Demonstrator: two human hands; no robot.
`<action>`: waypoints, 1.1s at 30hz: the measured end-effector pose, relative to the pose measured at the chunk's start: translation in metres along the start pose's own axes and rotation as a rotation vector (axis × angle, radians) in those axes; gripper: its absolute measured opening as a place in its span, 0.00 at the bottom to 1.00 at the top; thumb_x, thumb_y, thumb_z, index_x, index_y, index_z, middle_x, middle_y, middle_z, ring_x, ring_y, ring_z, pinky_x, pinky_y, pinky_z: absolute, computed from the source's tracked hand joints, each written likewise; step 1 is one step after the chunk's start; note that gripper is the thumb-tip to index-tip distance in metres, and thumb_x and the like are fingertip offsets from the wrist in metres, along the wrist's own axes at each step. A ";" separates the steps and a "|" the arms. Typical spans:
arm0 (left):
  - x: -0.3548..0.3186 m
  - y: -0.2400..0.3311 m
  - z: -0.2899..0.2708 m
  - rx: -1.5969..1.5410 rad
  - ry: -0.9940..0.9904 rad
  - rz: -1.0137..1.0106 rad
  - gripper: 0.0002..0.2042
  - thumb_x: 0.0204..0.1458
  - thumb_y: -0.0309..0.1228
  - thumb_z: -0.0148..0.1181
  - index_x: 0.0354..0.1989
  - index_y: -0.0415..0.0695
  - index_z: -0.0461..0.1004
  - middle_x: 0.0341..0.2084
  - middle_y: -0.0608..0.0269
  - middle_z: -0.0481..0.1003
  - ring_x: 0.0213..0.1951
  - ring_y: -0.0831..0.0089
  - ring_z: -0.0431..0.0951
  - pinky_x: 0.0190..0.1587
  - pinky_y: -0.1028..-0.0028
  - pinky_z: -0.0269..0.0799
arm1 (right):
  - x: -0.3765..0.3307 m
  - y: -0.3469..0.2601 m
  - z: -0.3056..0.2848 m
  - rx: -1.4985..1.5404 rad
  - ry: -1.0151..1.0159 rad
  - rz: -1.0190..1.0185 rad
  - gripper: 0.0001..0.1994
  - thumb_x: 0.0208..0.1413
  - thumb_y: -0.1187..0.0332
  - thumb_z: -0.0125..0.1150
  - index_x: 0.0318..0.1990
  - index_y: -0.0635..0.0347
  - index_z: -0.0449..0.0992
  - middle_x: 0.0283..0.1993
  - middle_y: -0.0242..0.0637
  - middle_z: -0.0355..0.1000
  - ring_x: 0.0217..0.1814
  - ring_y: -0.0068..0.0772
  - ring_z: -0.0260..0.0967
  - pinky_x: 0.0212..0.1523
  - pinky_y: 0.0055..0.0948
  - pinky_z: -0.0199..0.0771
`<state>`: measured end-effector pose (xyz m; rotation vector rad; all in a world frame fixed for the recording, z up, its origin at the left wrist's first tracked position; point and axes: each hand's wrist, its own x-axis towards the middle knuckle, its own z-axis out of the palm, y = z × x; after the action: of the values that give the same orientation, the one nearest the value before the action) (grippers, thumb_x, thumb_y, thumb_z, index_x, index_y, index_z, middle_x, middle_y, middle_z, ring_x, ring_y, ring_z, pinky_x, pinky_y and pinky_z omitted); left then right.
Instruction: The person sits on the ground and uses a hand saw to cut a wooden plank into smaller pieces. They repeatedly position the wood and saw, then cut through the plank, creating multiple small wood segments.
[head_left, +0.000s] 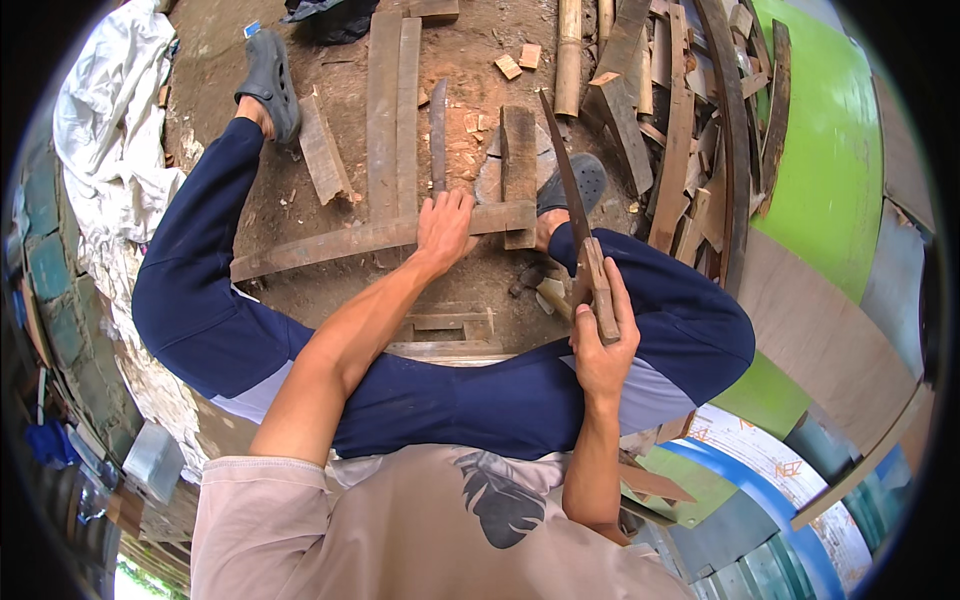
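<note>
A bare dirt floor (pixel 300 60) littered with wood offcuts is seen from above, with a seated person's legs in dark blue trousers spread across it. A long wooden batten (pixel 340 243) lies slantwise on the ground between the legs and serves as the landmark here. The left hand (pixel 446 226) is pressed down on the batten near its right end, the fingers spread and curled over its far edge. A short upright block (pixel 518 165) crosses the batten just right of that hand, and the right foot in a grey sandal (pixel 580 180) is planted beyond it. Two longer planks (pixel 392 110) run away from the batten on its far side, with a narrow dark strip (pixel 438 135) beside them. The right hand (pixel 600 345) is held right of the batten and nearer the body, the fingers wrapped tightly around the wooden handle of a long knife (pixel 570 195), whose dark blade points up and away over the block. Far right of the batten, a heap of scrap timber (pixel 680 130) is piled against a bright green curved panel (pixel 830 150). Far left of it, a white crumpled sheet (pixel 105 120) is draped. A small blue and white scrap (pixel 251 29), too small to make out, lies beyond the left foot's sandal (pixel 268 80).
</note>
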<state>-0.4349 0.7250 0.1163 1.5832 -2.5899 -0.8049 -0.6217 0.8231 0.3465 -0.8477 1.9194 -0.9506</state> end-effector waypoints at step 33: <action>0.030 -0.018 -0.004 0.117 0.030 -0.002 0.48 0.41 0.50 0.81 0.70 0.48 0.63 0.62 0.55 0.69 0.64 0.57 0.69 0.63 0.55 0.63 | -0.004 -0.008 -0.006 -0.033 0.023 0.036 0.30 0.58 0.79 0.57 0.71 0.65 0.68 0.64 0.50 0.77 0.61 0.35 0.77 0.62 0.31 0.74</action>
<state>-0.4337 0.6921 0.1044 1.6129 -2.6601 -0.6363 -0.6233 0.8243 0.3566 -0.8220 1.9687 -0.9135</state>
